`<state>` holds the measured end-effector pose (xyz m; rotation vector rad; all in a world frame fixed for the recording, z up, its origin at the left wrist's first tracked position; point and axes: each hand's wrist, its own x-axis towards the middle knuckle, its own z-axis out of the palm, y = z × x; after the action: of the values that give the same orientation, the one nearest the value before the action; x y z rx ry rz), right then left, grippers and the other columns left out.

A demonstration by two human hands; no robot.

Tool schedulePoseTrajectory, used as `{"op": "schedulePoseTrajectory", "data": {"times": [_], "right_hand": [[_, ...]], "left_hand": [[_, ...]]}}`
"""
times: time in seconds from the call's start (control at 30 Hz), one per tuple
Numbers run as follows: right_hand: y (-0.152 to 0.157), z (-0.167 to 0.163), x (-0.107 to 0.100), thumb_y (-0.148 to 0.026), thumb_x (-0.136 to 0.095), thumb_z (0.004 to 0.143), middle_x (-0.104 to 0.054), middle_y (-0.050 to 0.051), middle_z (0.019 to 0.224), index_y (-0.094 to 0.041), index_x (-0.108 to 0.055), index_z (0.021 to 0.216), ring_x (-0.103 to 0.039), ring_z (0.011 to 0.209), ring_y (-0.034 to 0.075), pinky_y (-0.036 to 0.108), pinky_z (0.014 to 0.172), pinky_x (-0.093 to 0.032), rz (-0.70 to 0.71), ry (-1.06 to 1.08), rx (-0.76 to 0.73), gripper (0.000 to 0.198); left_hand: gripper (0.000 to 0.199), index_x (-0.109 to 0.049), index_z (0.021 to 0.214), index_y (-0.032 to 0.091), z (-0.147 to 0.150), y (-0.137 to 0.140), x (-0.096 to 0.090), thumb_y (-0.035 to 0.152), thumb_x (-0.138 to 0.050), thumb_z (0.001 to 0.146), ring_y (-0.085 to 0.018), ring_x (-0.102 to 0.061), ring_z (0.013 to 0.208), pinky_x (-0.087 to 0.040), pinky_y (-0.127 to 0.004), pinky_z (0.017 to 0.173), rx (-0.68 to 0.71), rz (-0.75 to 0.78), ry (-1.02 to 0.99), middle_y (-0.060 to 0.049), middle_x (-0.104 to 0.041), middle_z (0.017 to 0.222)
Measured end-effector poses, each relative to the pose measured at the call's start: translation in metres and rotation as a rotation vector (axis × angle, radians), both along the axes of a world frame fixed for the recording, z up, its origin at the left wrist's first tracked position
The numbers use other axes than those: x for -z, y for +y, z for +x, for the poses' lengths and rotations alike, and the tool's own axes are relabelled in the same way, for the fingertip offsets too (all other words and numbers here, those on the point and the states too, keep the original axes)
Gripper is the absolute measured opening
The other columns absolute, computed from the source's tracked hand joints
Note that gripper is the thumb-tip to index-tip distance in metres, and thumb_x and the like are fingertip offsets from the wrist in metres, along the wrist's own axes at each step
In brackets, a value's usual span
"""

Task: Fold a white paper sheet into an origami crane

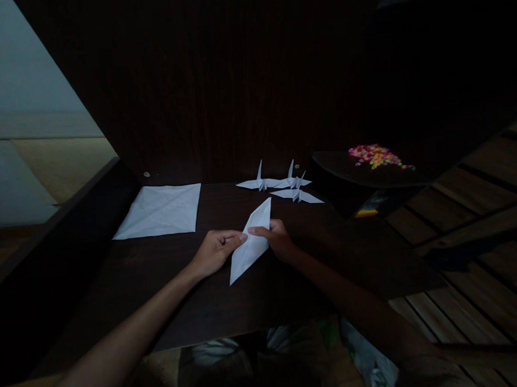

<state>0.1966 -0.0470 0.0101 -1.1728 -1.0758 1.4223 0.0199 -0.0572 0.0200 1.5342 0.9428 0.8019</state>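
Between my two hands is a piece of folded white paper [252, 251], a long pointed diamond tilted with its upper tip to the right. My left hand [218, 250] pinches its left edge, thumb on the front face. On the right edge, my right hand [278, 237] grips it with the thumb laid across the front and the fingers behind, partly hidden. Just beyond, three white paper cranes [297, 195] stand close together on the dark table. Creased square white sheets or a single sheet [159, 211] lie flat to the left; I cannot tell how many.
A dark wooden panel [218, 91] rises behind the table [195, 312]. At the right, a curved shelf [335, 165] bears a heap of small pink, red and yellow pieces [375, 155]. A raised dark side board [61, 227] borders the left. Wooden slats [485, 308] lie lower right.
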Motion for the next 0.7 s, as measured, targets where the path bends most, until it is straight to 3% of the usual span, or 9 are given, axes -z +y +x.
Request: {"op": "schedulePoseTrajectory", "data": {"times": [0.2, 0.7], "right_hand": [[0.0003, 0.0012, -0.0012, -0.036, -0.077, 0.056, -0.069, 0.004, 0.067, -0.014, -0.070, 0.070, -0.059, 0.058, 0.016, 0.025, 0.053, -0.044, 0.003, 0.039, 0.026, 0.027], [0.0030, 0.0034, 0.0009, -0.036, -0.075, 0.057, -0.070, 0.005, 0.067, -0.013, -0.073, 0.069, -0.058, 0.057, 0.015, 0.025, 0.053, -0.041, 0.061, 0.001, -0.007, 0.026]], "left_hand": [[0.033, -0.072, 0.084, 0.013, 0.0002, -0.0009, 0.0022, 0.043, -0.059, 0.081, -0.016, -0.060, 0.065, -0.045, -0.024, 0.060, 0.013, 0.013, 0.040, -0.003, -0.070, 0.072], [0.032, -0.071, 0.077, 0.011, 0.0023, -0.0018, 0.0002, 0.041, -0.062, 0.079, -0.013, -0.055, 0.063, -0.041, -0.022, 0.057, 0.009, 0.051, 0.076, -0.003, -0.066, 0.070]]}}
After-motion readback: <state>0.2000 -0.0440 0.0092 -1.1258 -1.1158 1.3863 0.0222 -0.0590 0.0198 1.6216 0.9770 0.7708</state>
